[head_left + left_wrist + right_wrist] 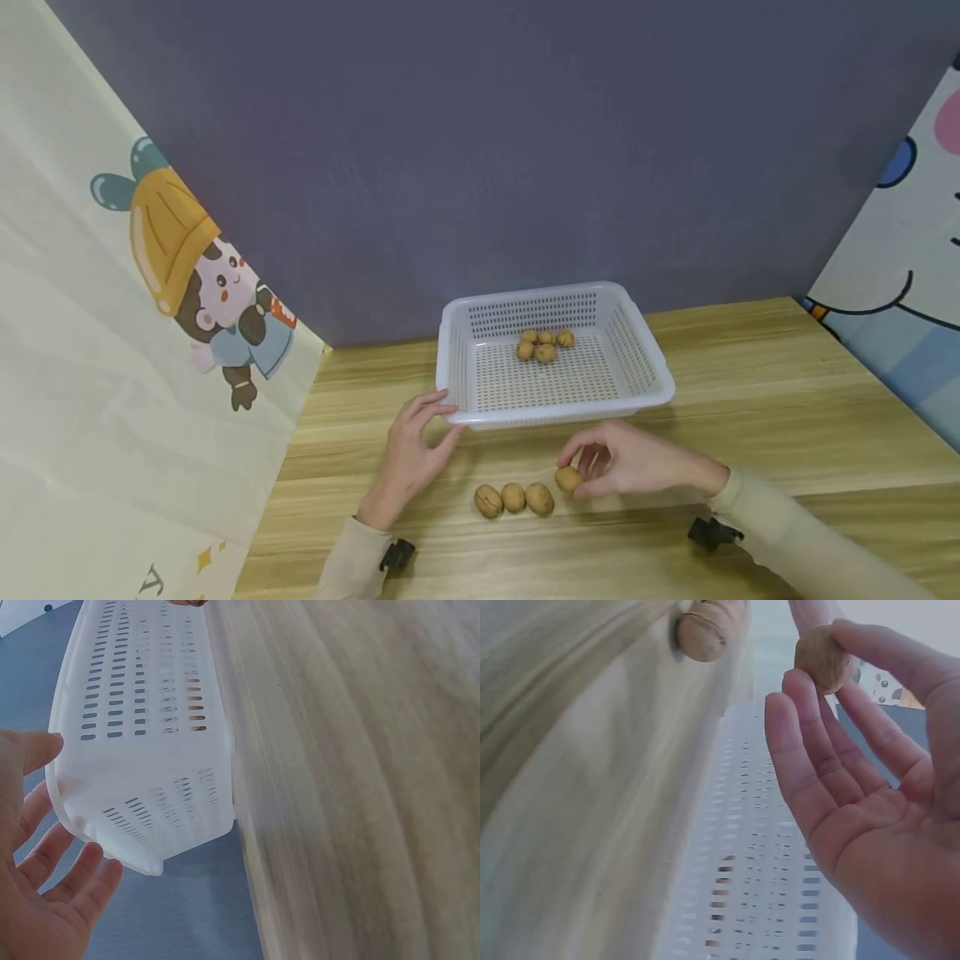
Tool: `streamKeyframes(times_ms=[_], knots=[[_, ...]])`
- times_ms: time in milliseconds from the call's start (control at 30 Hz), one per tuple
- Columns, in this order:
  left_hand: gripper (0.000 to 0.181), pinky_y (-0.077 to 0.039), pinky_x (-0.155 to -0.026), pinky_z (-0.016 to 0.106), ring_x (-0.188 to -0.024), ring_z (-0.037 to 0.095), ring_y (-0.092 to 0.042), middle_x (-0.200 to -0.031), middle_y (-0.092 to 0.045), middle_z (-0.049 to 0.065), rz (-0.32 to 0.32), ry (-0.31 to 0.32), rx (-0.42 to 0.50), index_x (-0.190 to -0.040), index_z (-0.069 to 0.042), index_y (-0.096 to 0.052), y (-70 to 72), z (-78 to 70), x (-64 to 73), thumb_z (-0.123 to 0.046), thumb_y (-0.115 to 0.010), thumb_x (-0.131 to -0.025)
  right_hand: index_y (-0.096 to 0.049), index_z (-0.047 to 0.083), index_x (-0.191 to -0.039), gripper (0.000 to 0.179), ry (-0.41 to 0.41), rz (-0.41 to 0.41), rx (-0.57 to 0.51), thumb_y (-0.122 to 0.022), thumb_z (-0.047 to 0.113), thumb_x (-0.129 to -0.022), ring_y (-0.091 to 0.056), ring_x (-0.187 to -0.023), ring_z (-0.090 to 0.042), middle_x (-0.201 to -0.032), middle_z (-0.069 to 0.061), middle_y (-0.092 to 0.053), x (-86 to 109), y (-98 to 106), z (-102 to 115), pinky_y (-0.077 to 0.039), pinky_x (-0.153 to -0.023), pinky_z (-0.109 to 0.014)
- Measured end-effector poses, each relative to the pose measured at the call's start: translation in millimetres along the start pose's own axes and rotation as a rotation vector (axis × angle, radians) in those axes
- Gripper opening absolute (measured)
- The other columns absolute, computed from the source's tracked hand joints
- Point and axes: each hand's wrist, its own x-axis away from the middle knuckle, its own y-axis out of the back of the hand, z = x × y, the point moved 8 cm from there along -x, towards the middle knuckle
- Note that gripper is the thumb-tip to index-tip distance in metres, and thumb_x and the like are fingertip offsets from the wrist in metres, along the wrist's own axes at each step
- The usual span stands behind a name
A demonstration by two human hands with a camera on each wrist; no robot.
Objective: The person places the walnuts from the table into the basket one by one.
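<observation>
A white slotted plastic basket (pixel 558 412) stands on the wooden table with several walnuts (pixel 545 353) inside. My left hand (pixel 415 452) holds its near left corner, the thumb at the front of the rim and the other fingers around the corner. In the left wrist view, that hand's lower fingers (pixel 97 889) spread loosely below the rim. My right hand (pixel 637 458) pinches a walnut (pixel 825 660) between thumb and fingertips, low in front of the basket. To its left, three walnuts (pixel 513 497) lie in a short row on the table.
The wooden table (pixel 750 367) meets a dark grey upright panel (pixel 487 150) just behind the basket. A pale cloth with a cartoon figure (pixel 225 283) hangs at the left, and another printed cloth (pixel 900 250) at the right. Each wrist carries a small black device (pixel 712 533).
</observation>
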Motion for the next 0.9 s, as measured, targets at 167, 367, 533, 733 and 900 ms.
streamKeyframes(times_ms=[167,367,533,733,900], knots=[[0.03,-0.054,-0.114,0.055,-0.129,0.033,-0.067,-0.136,-0.073,0.01,-0.008,-0.012,-0.004,-0.11,-0.011,-0.078,0.5,-1.0,0.0,-0.015,-0.091,-0.083,-0.073,0.013,-0.123,0.034,0.015,0.027,-0.035,-0.084,0.024,-0.092,-0.071,-0.093,-0.006,-0.107,0.004,-0.076,-1.1,9,14,-0.066,-0.084,-0.027],[0.029,-0.054,-0.112,0.058,-0.127,0.036,-0.067,-0.134,-0.073,0.012,-0.025,-0.028,-0.006,-0.108,-0.01,-0.078,1.8,-1.0,-1.2,-0.014,-0.091,-0.082,-0.072,0.012,-0.125,0.035,0.019,0.065,-0.064,-0.082,0.021,-0.093,-0.07,-0.095,-0.008,-0.107,0.0,-0.074,-6.6,20,33,-0.066,-0.084,-0.028],[0.031,-0.054,-0.113,0.056,-0.128,0.035,-0.067,-0.135,-0.073,0.011,-0.015,-0.023,-0.013,-0.109,-0.01,-0.078,1.2,-1.1,-0.7,-0.013,-0.092,-0.082,-0.071,0.007,-0.127,0.036,0.017,0.064,-0.091,-0.081,0.018,-0.095,-0.07,-0.096,-0.011,-0.111,-0.005,-0.074,-12.2,32,45,-0.066,-0.085,-0.029],[0.03,-0.053,-0.114,0.057,-0.128,0.035,-0.067,-0.135,-0.072,0.012,-0.014,-0.024,-0.004,-0.109,-0.01,-0.078,0.8,-2.5,0.0,-0.013,-0.091,-0.082,-0.071,0.009,-0.128,0.034,-0.013,0.052,-0.084,-0.079,0.019,-0.096,-0.073,-0.098,-0.014,-0.115,-0.007,-0.073,-21.7,53,59,-0.066,-0.088,-0.03],[0.031,-0.054,-0.114,0.058,-0.128,0.036,-0.067,-0.135,-0.073,0.013,-0.018,-0.031,0.0,-0.109,-0.009,-0.078,0.6,-2.8,0.0,-0.012,-0.091,-0.082,-0.068,0.006,-0.132,0.036,-0.016,0.056,-0.037,-0.075,0.018,-0.099,-0.073,-0.102,-0.014,-0.121,-0.008,-0.073,-31.9,70,69,-0.065,-0.089,-0.03]])
